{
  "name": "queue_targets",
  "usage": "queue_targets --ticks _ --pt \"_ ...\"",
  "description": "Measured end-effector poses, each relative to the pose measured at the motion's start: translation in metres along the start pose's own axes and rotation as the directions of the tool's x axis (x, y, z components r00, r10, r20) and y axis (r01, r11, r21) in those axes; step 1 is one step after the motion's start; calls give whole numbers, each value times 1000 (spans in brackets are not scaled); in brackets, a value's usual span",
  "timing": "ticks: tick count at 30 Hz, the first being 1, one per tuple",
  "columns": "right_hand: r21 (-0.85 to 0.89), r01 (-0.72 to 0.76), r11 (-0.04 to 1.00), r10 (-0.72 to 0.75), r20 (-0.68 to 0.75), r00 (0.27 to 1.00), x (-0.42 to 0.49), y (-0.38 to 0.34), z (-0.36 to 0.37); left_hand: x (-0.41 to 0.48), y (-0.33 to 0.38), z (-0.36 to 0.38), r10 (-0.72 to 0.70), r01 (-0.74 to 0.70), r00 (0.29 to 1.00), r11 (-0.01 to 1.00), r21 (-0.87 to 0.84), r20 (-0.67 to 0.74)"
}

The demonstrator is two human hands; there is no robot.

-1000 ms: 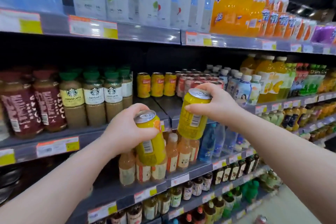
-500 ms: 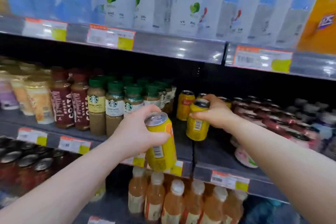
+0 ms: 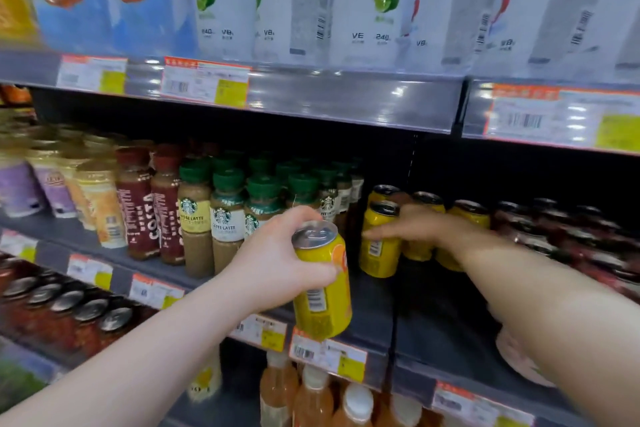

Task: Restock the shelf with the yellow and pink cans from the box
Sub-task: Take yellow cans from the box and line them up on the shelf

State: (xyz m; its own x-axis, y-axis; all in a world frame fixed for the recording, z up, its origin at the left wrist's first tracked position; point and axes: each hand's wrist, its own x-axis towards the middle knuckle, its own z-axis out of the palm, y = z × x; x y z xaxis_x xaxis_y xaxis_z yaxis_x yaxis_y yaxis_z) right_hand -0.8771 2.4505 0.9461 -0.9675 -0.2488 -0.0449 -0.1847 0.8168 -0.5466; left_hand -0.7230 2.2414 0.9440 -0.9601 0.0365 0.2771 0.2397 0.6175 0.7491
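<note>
While left hand [image 3: 273,270] grips: tall yellow metal can [image 3: 323,302] — fingers wrapped round.
Right hand [image 3: 420,224]: fingers clasp second yellow can [image 3: 377,256] — on dark shelf [image 3: 374,312].

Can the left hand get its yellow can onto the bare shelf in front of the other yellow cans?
Probably yes. The left hand holds its yellow can just before that bare shelf, nothing between. The right hand grips the front shelf can, but its arm lies off to the right.

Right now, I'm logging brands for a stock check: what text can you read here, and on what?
"COSTA": dark red bottles.
"CAFFE LATTE": green-capped bottles.
"VE", "240", "VB": white cartons.
Price tags, yellow can label: too blurred to read.
</note>
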Motion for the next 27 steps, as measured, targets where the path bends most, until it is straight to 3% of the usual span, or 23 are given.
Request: queue_targets --ticks 3,6,10,15,20,24,27 --pt "-191 62 980 -52 58 997 0 3 -18 10 -3 1 24 -23 1000 999 -22 13" --pt "-199 70 978 -71 -1 997 -1 5 -16 20 -6 6 30 -28 999 999 -45 37" --pt "-361 48 931 -84 -85 993 1 -2 -9 29 -9 11 48 -46 997 998 -51 57" --pt "-290 142 946 -131 56 990 3 -4 -23 37 -10 13 81 -77 995 994 -72 63" --pt "-431 81 899 -153 -135 979 4 -10 -11 40 -11 16 112 -105 990 991 -77 88" --pt "-315 122 941 -133 -15 991 1 -11 -16 41 -14 16 120 -114 989 991 -75 85" --pt "-303 108 947 -138 -77 988 -1 -10 -11 41 -14 17 120 -114 989 991 -73 85"
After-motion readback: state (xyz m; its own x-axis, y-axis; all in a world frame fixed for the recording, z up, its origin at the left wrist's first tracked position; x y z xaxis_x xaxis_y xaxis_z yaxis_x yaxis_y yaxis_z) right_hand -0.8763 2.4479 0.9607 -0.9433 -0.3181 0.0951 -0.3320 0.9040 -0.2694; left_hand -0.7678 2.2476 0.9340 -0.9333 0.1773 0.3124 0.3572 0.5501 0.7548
